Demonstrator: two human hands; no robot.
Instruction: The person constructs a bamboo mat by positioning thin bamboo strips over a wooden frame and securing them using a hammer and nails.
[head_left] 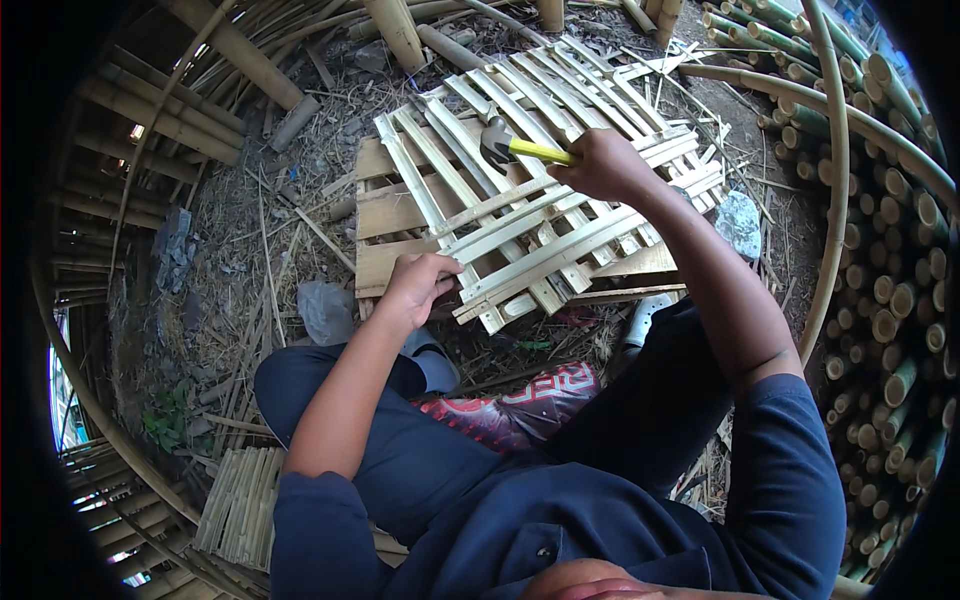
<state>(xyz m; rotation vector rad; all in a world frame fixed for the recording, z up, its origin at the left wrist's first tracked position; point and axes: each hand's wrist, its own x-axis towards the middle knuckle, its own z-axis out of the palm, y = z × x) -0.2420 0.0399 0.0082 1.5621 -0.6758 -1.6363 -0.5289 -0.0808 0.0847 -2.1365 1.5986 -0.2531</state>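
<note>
My right hand (603, 166) is wrapped round the yellow handle of a claw hammer (541, 151), its dark metal head toward the left. The hammer is over a lattice panel (520, 232) of pale split-bamboo slats laid crosswise. At the panel's near left corner my left hand (424, 286) is closed, thumb and fingers at the end of a crosswise bamboo slat (545, 258). Whether a nail is between those fingers is too small to tell. Beneath the panel lies a low wooden plank platform (385, 215), partly hidden by the slats.
Cut bamboo poles (890, 290) are stacked at the right, with a curved pole (838, 180) in front. A pale stone (738, 224) sits beside the panel. Bundled bamboo strips (240, 505) lie at lower left. A plastic bag (326, 312) rests near my left foot. Bamboo scraps litter the ground.
</note>
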